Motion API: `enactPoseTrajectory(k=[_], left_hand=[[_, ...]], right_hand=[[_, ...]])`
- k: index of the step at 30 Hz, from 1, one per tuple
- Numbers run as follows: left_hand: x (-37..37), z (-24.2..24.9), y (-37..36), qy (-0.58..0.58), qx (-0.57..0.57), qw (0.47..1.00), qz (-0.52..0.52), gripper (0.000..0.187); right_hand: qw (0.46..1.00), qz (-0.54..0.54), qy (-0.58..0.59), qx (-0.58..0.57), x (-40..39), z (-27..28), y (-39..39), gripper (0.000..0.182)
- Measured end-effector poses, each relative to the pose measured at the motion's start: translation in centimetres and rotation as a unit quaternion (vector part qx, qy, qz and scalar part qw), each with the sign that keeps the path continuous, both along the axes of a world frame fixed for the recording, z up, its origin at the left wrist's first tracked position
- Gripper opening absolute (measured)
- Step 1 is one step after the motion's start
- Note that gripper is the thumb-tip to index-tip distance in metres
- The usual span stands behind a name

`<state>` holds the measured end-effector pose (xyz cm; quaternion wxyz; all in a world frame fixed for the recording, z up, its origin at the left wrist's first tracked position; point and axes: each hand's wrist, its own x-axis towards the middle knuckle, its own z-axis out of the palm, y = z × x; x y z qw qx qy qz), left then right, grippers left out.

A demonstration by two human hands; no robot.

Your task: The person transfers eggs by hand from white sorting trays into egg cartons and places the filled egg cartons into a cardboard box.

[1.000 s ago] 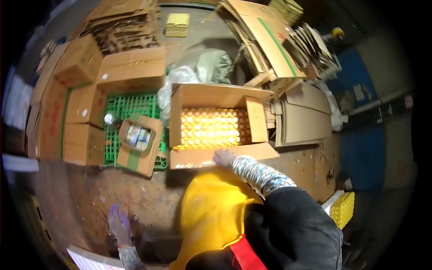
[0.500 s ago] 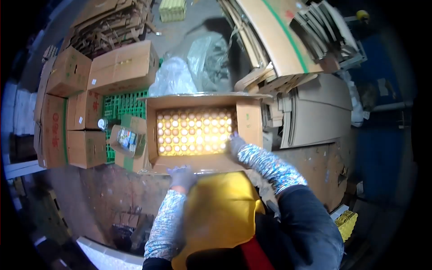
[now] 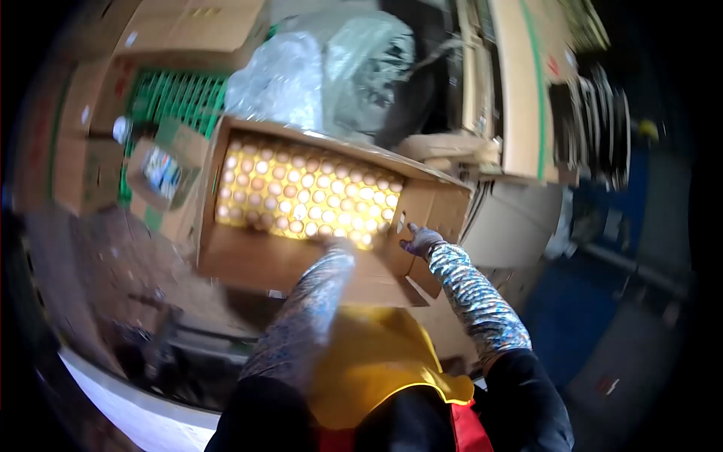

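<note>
In front of me stands an open cardboard box (image 3: pixel 248 248), turned at an angle. Brown eggs (image 3: pixel 304 181) fill it in rows on yellow trays. My left hand (image 3: pixel 340 245) reaches over the near wall to the front edge of the eggs; it is smeared by motion and its fingers do not show clearly. Gloved, my right hand (image 3: pixel 423 239) is at the right end of the box, close to the wall with the handle slot. Its fingers are apart with nothing between them.
A small box (image 3: pixel 197 154) with packets inside stands to the left, by a green plastic crate (image 3: pixel 177 98). Clear plastic sheeting (image 3: pixel 279 83) lies behind the egg box. Flattened cardboard (image 3: pixel 520 226) is stacked at the right.
The egg box appears turned clockwise, and the view has shifted. My left hand has moved from the outer near edge to over the eggs. My right hand has come away from the eggs' right edge.
</note>
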<state>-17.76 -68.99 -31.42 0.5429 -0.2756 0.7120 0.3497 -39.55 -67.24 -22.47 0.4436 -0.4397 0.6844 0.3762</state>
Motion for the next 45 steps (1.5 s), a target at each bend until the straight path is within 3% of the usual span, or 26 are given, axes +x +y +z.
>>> enactPoseTrajectory(k=[2, 5, 7, 9, 11, 13, 14, 16, 18, 19, 23, 27, 29, 30, 32, 34, 38, 41, 42, 44, 45], left_hand=[[-2.6, -0.2, 0.7, -0.002, -0.016, 0.995, 0.098, 0.034], [-3.4, -1.6, 2.4, -0.022, -0.019, 0.968, 0.249, 0.034], [-3.4, -3.6, 3.5, -0.031, -0.011, 0.932, 0.360, 0.034], [-4.1, -5.2, 3.0, -0.021, -0.004, 0.844, 0.536, 0.035], [-4.4, -6.8, 2.8, 0.004, 0.015, 0.677, 0.736, 0.035], [-4.3, -8.5, 3.8, 0.046, 0.061, 0.398, 0.914, 0.035], [-4.4, -9.4, 4.3, 0.073, 0.096, 0.222, 0.968, 0.035], [-4.0, -10.5, 5.3, 0.106, 0.140, 0.000, 0.984, 0.036], [-3.6, -11.6, 6.1, 0.134, 0.159, -0.114, 0.972, 0.036], [-3.5, -12.0, 6.3, 0.146, 0.160, -0.145, 0.965, 0.036], [-3.4, -13.8, 6.8, 0.182, 0.167, -0.229, 0.942, 0.037], [-3.2, -15.0, 7.3, 0.213, 0.165, -0.261, 0.927, 0.037], [-3.2, -15.2, 7.8, 0.219, 0.167, -0.268, 0.923, 0.038], [-3.0, -15.4, 8.1, 0.221, 0.168, -0.272, 0.922, 0.038], [-2.6, -15.6, 8.6, 0.228, 0.163, -0.268, 0.922, 0.038], [-2.4, -15.8, 8.9, 0.228, 0.164, -0.268, 0.922, 0.038], [-2.1, -16.1, 9.1, 0.231, 0.169, -0.309, 0.907, 0.039], [-1.6, -16.8, 8.8, 0.236, 0.167, -0.332, 0.898, 0.040], [-1.5, -17.1, 8.7, 0.238, 0.168, -0.337, 0.895, 0.040], [-1.3, -17.6, 8.4, 0.241, 0.167, -0.341, 0.893, 0.040], [-1.3, -17.9, 8.3, 0.243, 0.166, -0.344, 0.891, 0.040]], right_hand=[[0.994, 0.045, -0.058, 0.086, -1.1, -1.7, -2.6, 0.076], [0.988, -0.111, -0.007, 0.103, -3.4, -8.5, -5.6, 0.069], [0.996, 0.053, -0.051, -0.048, -2.8, -12.5, -8.8, 0.065], [0.944, 0.112, -0.142, -0.276, -2.1, -16.7, -11.4, 0.061], [0.952, 0.026, -0.192, -0.238, -2.1, -20.9, -14.4, 0.059], [0.952, 0.029, -0.198, -0.230, -1.9, -22.4, -15.9, 0.055], [0.954, 0.033, -0.199, -0.220, -2.2, -23.1, -16.1, 0.053], [0.958, 0.049, -0.204, -0.195, -1.9, -24.0, -16.9, 0.050], [0.961, 0.065, -0.208, -0.169, -1.6, -24.7, -17.7, 0.047], [0.962, 0.073, -0.209, -0.157, -1.5, -25.1, -18.1, 0.046], [0.963, 0.117, -0.205, -0.129, -1.0, -26.3, -19.5, 0.042], [0.945, 0.209, -0.226, -0.106, -1.1, -27.9, -20.9, 0.042], [0.950, 0.187, -0.229, -0.100, -0.5, -27.3, -19.5, 0.044], [0.951, 0.098, -0.269, -0.113, 2.5, -23.1, -18.9, 0.041], [0.953, -0.134, -0.255, -0.095, 5.2, -20.8, -17.7, 0.051], [0.947, -0.184, -0.247, -0.094, 4.8, -21.9, -17.5, 0.053], [0.969, -0.108, -0.220, -0.025, 6.0, -20.6, -18.5, 0.052], [0.962, -0.097, -0.254, -0.003, 3.7, -23.8, -19.6, 0.050], [0.963, 0.007, -0.270, -0.014, 3.6, -24.1, -19.8, 0.048], [0.966, -0.099, -0.234, 0.055, 5.8, -23.2, -20.3, 0.042], [0.966, -0.098, -0.232, 0.056, 5.9, -23.4, -20.4, 0.042]])
